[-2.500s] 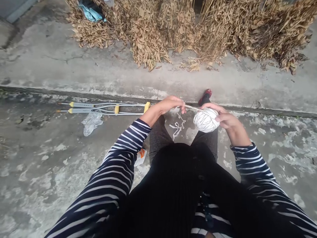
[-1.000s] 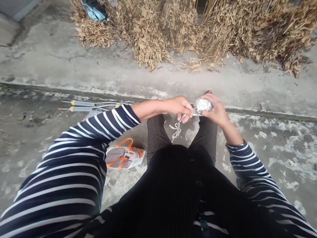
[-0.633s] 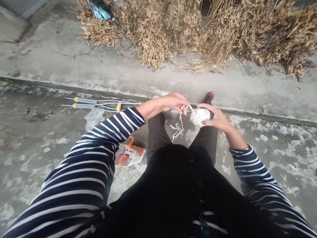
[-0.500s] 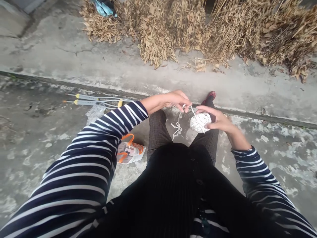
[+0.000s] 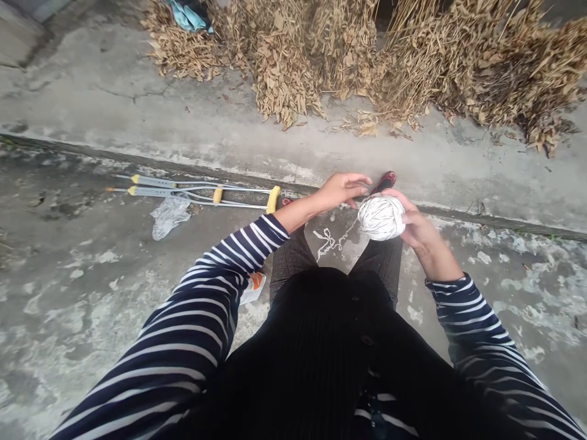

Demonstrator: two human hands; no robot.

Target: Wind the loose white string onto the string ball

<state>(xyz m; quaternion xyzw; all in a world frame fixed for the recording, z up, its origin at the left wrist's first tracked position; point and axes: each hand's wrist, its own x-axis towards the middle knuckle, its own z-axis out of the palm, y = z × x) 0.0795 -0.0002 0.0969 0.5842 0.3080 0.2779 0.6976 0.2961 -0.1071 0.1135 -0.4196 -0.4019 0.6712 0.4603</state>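
Note:
A ball of white yarn [image 5: 381, 217] sits in my right hand [image 5: 415, 226], whose fingers wrap its far side and right side. Close by on the left, my left hand [image 5: 343, 190] has its fingers stretched out and somewhat apart, pointing toward the ball. I see no strand in it. A loose white strand [image 5: 328, 242] runs from the left of the ball to a tangled heap, seen between my knees. The far side of the ball is hidden.
A pair of crutches [image 5: 202, 190] with yellow pads lies on the concrete at the left, beside a clear plastic bag [image 5: 169, 216]. My left sleeve partly hides a white and orange bag [image 5: 254, 287]. Dried leafy stalks [image 5: 293, 67] lie along the raised ledge [image 5: 220, 134] ahead.
My left hand has let go of the strand and shifted right, its fingers straightening. The ball has risen and turned slightly right in my right hand. The crutches show more fully.

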